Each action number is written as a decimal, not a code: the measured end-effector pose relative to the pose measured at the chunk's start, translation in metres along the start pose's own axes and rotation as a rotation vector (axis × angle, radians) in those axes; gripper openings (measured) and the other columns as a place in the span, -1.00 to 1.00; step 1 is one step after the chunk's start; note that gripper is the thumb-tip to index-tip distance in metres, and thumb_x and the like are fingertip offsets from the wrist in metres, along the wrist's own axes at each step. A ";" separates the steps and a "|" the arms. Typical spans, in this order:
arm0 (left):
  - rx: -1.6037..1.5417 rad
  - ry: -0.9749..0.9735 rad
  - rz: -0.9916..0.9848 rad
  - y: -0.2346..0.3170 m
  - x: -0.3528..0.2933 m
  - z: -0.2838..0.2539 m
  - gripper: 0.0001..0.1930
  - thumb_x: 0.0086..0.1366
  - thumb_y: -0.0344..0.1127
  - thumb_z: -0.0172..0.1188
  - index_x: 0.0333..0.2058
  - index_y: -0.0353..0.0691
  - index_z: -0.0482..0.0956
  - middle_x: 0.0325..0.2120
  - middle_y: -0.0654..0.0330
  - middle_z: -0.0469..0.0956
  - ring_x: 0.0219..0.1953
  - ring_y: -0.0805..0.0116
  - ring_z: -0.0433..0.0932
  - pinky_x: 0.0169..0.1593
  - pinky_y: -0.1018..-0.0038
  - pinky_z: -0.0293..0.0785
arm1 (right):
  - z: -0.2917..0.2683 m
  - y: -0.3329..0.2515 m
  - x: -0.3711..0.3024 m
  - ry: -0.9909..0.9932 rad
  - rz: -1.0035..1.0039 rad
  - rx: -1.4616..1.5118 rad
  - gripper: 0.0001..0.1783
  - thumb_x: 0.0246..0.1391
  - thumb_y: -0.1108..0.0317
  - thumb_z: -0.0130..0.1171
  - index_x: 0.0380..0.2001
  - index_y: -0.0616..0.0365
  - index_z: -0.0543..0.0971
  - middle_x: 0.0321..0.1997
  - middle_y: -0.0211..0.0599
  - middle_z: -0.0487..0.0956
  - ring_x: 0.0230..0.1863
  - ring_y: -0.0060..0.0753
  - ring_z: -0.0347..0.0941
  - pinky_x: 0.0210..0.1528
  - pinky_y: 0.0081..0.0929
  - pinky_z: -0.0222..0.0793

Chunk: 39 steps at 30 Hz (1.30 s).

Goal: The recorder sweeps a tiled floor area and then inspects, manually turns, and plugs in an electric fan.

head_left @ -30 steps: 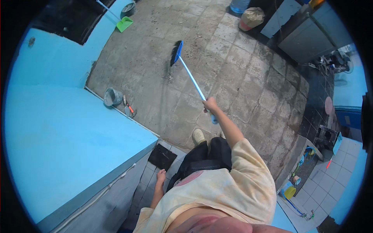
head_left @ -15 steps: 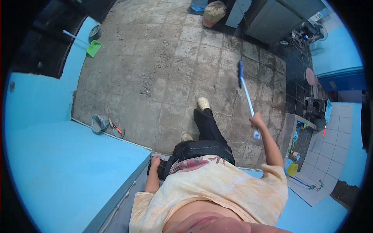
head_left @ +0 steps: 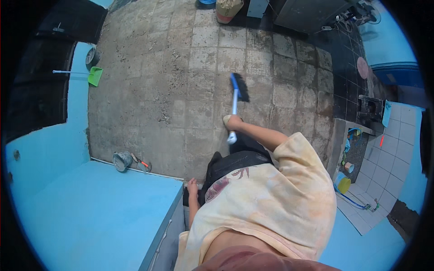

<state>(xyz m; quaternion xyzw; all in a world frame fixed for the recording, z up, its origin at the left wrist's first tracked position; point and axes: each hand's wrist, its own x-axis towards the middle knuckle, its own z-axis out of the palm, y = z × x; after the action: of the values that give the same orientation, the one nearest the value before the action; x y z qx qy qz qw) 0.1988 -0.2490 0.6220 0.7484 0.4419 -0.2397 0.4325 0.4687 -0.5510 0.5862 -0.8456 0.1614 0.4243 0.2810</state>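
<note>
My right hand (head_left: 233, 123) is wrapped round the pale handle of a hand brush (head_left: 235, 103), held out over the floor in front of me. The brush has a blue head and dark bristles that fan out to the right. The handle's white end sticks out below my fist. Down by my left hip, beside the corner of the blue ledge, my left hand (head_left: 192, 186) is closed with its fingers curled, and nothing shows in it. My right shoe (head_left: 227, 120) is partly hidden behind my right hand.
Grit and dust (head_left: 165, 118) lie on the worn floor tiles. A green dustpan (head_left: 95, 77) leans at the left wall. A grey bucket (head_left: 122, 161) and a trowel (head_left: 143, 163) stand by the blue ledge (head_left: 113, 189). A sack (head_left: 228, 10) is at the back; a yellow-mouthed bucket (head_left: 343, 184) is right.
My right hand has swung the brush from the right to the left, in front of my legs. The bristles now show. My view and body have shifted; my left hand stays by my hip.
</note>
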 end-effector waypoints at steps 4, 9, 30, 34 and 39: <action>0.011 0.020 -0.005 0.018 -0.020 0.013 -0.72 0.01 -0.35 0.00 -0.24 -0.20 0.41 -0.55 0.24 0.43 -0.67 0.54 0.27 -0.66 0.63 0.18 | 0.002 -0.112 -0.018 -0.083 -0.344 -0.036 -0.73 -0.31 0.36 0.00 -0.53 0.40 0.43 -0.50 0.01 0.46 -0.42 -0.14 0.44 -0.45 -0.35 0.35; -0.136 0.041 -0.139 0.013 -0.025 0.032 -0.70 0.00 -0.35 0.01 -0.23 -0.24 0.41 -0.55 0.23 0.44 -0.65 0.51 0.31 -0.59 0.62 0.24 | -0.006 -0.162 0.022 -0.139 -0.181 0.465 -0.74 -0.34 0.41 0.06 -0.55 0.44 0.44 -0.56 -0.06 0.46 -0.51 -0.24 0.44 -0.55 -0.34 0.35; 0.006 -0.105 -0.122 0.029 -0.007 0.025 -0.69 -0.01 -0.40 -0.01 -0.23 -0.37 0.38 -0.25 0.06 0.40 -0.18 0.29 0.36 -0.11 0.50 0.22 | -0.191 0.006 -0.029 0.212 0.088 -0.126 -0.73 -0.32 0.43 -0.03 -0.49 0.44 0.41 -0.49 0.10 0.44 -0.41 -0.07 0.43 -0.42 -0.33 0.35; 0.039 -0.053 -0.091 0.015 -0.003 0.023 -0.68 -0.02 -0.39 0.00 -0.23 -0.36 0.38 -0.25 0.07 0.41 -0.18 0.31 0.36 -0.10 0.50 0.21 | -0.133 -0.016 0.029 0.137 -0.014 -0.100 -0.75 -0.29 0.43 -0.07 -0.48 0.39 0.43 -0.48 0.08 0.45 -0.40 -0.08 0.43 -0.42 -0.34 0.36; -0.005 -0.026 -0.108 0.014 -0.002 0.025 -0.69 -0.01 -0.38 0.00 -0.24 -0.33 0.40 -0.27 0.08 0.42 -0.19 0.32 0.36 -0.10 0.51 0.21 | -0.037 -0.118 0.015 0.007 -0.159 0.050 -0.70 -0.26 0.40 -0.03 -0.39 0.38 0.40 -0.45 -0.01 0.46 -0.36 -0.15 0.42 -0.37 -0.35 0.34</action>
<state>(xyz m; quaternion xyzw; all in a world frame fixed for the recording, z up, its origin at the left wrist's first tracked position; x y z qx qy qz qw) 0.2111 -0.2744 0.6171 0.7193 0.4767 -0.2711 0.4264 0.5608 -0.4808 0.6317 -0.8499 0.1053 0.3937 0.3341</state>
